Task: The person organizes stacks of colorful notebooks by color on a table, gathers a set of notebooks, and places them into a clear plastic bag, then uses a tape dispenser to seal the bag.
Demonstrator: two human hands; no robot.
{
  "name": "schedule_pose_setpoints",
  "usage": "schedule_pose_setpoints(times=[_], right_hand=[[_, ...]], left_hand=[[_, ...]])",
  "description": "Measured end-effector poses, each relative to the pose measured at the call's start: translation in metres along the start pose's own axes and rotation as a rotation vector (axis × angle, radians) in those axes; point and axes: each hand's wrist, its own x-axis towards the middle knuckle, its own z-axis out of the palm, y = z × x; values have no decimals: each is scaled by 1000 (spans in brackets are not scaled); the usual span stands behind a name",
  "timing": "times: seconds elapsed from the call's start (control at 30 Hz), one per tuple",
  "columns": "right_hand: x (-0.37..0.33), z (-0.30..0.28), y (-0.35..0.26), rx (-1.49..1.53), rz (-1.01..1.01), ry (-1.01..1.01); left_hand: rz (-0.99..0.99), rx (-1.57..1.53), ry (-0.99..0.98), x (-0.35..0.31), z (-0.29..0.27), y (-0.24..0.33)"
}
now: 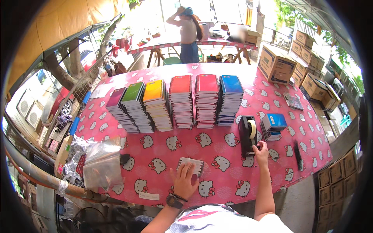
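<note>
In the head view, taking the middle of the picture as the clock's centre, the left hand (184,183) is at 6 o'clock, palm down, its fingers nearly straight and a little apart. It lies over a small spiral notebook (197,166) on the pink tablecloth (229,184) without wrapping round it; the flat contact probably keeps the notebook from sliding. The notebook's coil faces 3 o'clock, where the fingers leave it uncovered. At 4 o'clock the right hand (262,150) has its fingers bent at the near end of a black tape dispenser (244,136); whether they pinch the tape's end or only touch the body, I cannot tell. The dispenser stands with that end turned toward the person, presumably so the tape comes off within easy reach. Just beyond it, at 3 o'clock, is a short stack of blue notebooks (274,123), likely set there to be close to the right hand. From between 9 and 10 o'clock round to 2 o'clock run 6 tall notebook stacks (181,105), mostly grouped by cover colour, perhaps for easy sorting, and far enough back to leave working room. Clear plastic packaging (101,169) lies at 8 o'clock, well apart from both hands.
</note>
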Motion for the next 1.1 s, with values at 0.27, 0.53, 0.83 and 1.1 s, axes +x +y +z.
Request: schedule_pose_setpoints(times=[0.27,0.53,0.83,1.1], right_hand=[[6,9,-20,503,106,-75],[-47,14,17,998,740,-331],[-34,95,-212,690,-99,-1462],[-32,161,-265,-504,-889,-1480]], left_hand=[[-13,0,-9,-2,-3,-7],[-38,-30,-45,1,-3,-2],[-93,-21,-142,2,-12,-3],[-125,68,-175,7,-26,-3]])
